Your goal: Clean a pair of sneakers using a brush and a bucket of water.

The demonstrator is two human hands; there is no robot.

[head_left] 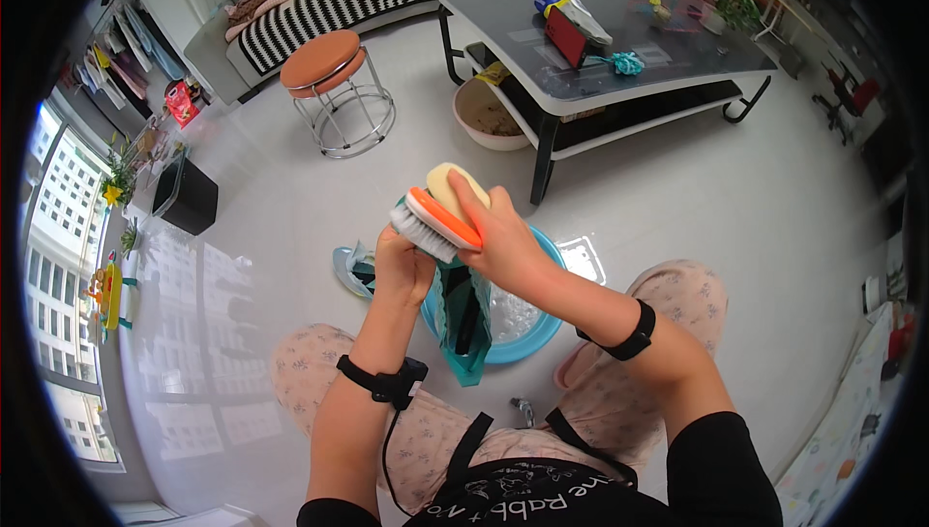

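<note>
My right hand (505, 240) is closed round a scrubbing brush (440, 220) with an orange-and-white back and pale bristles. The same hand holds a pale yellow soap bar (452, 181) against the brush's back. My left hand (404, 268) grips the upper end of a teal fabric piece (464, 358) with a black inner part; its exact kind is unclear and its top is hidden behind the brush. The piece hangs over the near left rim of a blue basin (527, 341) with sudsy water. A light blue item (350, 271) with a black part lies left of the basin.
An orange-topped stool (324, 62) stands at the far left, a dark coffee table (590, 87) at the far right. Beneath the table's left side sits a pale tub (489, 130). A black bin (187, 195) is near the window. My knees flank the basin.
</note>
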